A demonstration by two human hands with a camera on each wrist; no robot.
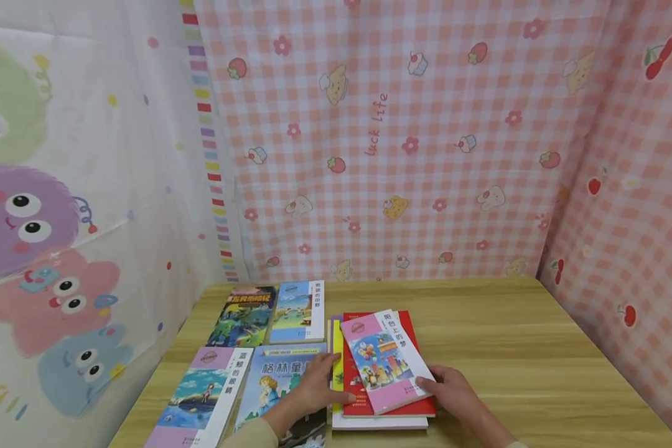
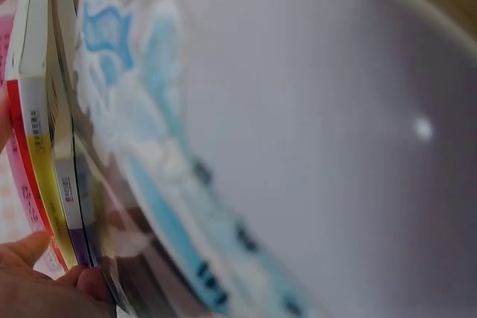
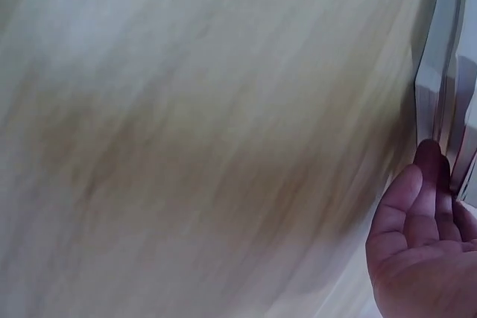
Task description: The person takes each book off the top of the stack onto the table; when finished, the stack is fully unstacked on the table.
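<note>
Pink book: lies askew on top of the stack, the pink book leaning its upper edge to the left, cover facing up
Right hand: at the pink book's lower right corner, the right hand pinches it, thumb laid over the cover
Left hand: at the stack's left side, the left hand rests its fingers against the edges, thumb and forefinger apart; I see no book pinched there
Under the pink one: a red book, then a yellow-edged book, with a purple-ended spine showing lower from the left wrist
Books to the left: a jungle-cover book and a landscape-cover book behind, a sea-cover book and a blue book in front, the last partly hidden by the left arm
Table: wood-grained table under everything
Around it: pink checked cloth behind, white cartoon cloth on the left
</note>
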